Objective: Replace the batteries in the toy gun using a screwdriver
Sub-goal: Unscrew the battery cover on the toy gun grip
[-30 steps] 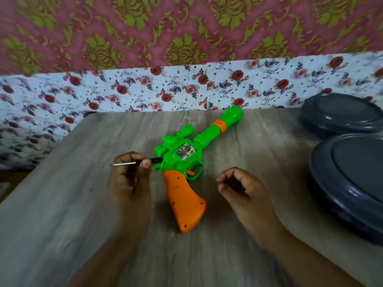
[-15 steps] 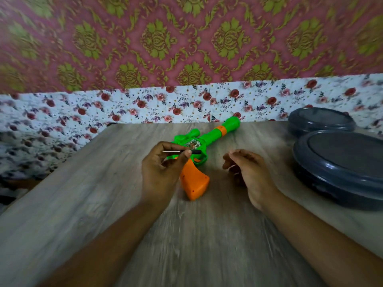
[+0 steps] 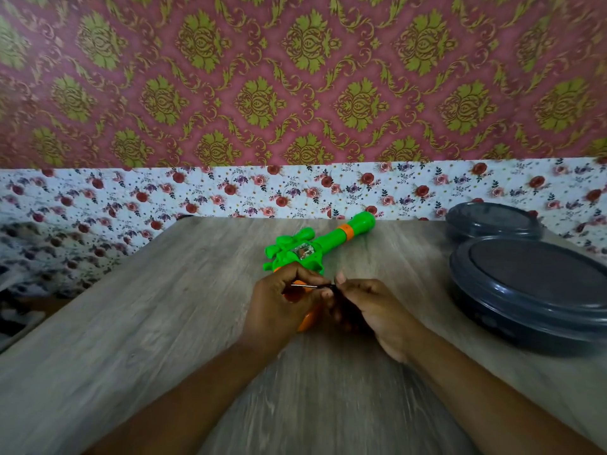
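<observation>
Toy gun (image 3: 315, 249) lies flat on the wooden table (image 3: 164, 323), its green barrel running away from my hands and to the right, its orange grip mostly hidden under them. What has changed is that my hands have come together over that grip. A second ago they were apart on either side of the gun, my left hand (image 3: 282, 307) alone pinching the screwdriver (image 3: 312, 286), my right hand (image 3: 371, 310) curled and idle. Now the thin shaft sticks out left from my left fingers and the dark handle end runs into my right fingertips, so both hands seem to be clamped on the tool, just above the grip. I judge this to be a handover, or a re-grip to turn the tool the working way round; which of the two I cannot tell.

The gun itself has not moved, and no cover is off yet, so the battery job has not really begun. Two dark lidded containers (image 3: 525, 290) sit well off to the right of my right hand, as before.
</observation>
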